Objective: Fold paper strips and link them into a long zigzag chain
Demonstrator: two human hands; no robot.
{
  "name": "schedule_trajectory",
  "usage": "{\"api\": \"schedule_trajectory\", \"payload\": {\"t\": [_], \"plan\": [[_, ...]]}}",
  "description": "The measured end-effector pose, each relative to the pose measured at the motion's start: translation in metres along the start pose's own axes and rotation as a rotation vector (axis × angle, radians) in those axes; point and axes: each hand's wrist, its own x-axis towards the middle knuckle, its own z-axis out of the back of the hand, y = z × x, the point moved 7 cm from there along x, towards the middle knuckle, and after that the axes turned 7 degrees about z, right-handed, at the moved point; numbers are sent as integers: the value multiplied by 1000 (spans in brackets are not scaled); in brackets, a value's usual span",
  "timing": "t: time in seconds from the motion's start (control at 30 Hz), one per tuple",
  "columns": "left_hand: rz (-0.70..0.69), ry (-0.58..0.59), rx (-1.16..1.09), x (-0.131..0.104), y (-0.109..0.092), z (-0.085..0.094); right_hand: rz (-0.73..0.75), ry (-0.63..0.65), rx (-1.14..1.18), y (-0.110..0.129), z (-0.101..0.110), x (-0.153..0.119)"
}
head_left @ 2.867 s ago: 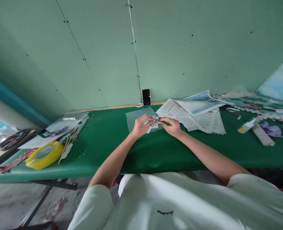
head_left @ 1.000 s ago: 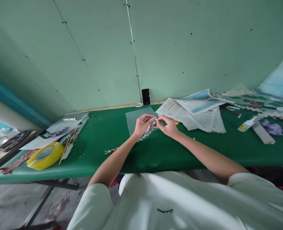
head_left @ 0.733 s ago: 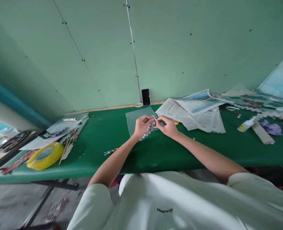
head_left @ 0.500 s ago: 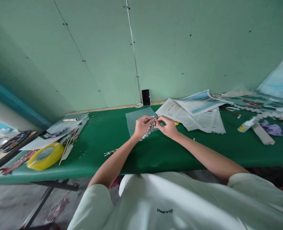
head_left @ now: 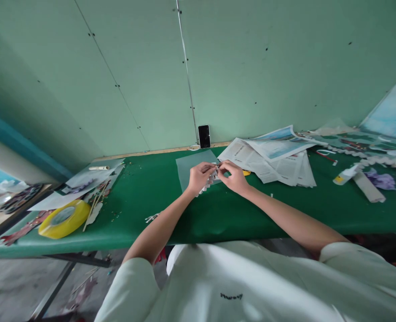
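Observation:
My left hand (head_left: 199, 175) pinches a small strip of whitish and brown pieces (head_left: 210, 182), which hangs down beside its fingers. Close against it, my right hand (head_left: 234, 177) has thumb and forefinger pressed together at the strip's upper end. The fingertips of both hands almost meet, and the exact spot between them is too small to make out. Under and behind the hands lies a translucent sheet (head_left: 186, 163) on the green table (head_left: 144, 188). A few small whitish pieces (head_left: 152, 217) lie beside my left forearm.
A phone (head_left: 204, 136) leans on the wall. Printed papers (head_left: 268, 163) lie right of the hands, with a yellow item (head_left: 246, 173) near them. Farther right are a glue bottle (head_left: 346, 175) and purple cloth (head_left: 381, 180). A yellow tape roll (head_left: 64, 219), sticks and papers are at left.
My right hand has shifted very slightly at the strip. The rest looks the same.

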Motion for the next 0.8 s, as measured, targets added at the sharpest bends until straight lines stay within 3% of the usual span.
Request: {"api": "schedule_trajectory", "payload": {"t": [0.27,0.8], "plan": [[31,21,49,1,2,0,-42,38,7,-6,-2,-1],[15,-16,48,-3,-5,1,-72,-28,77,-2,4,1]]}}
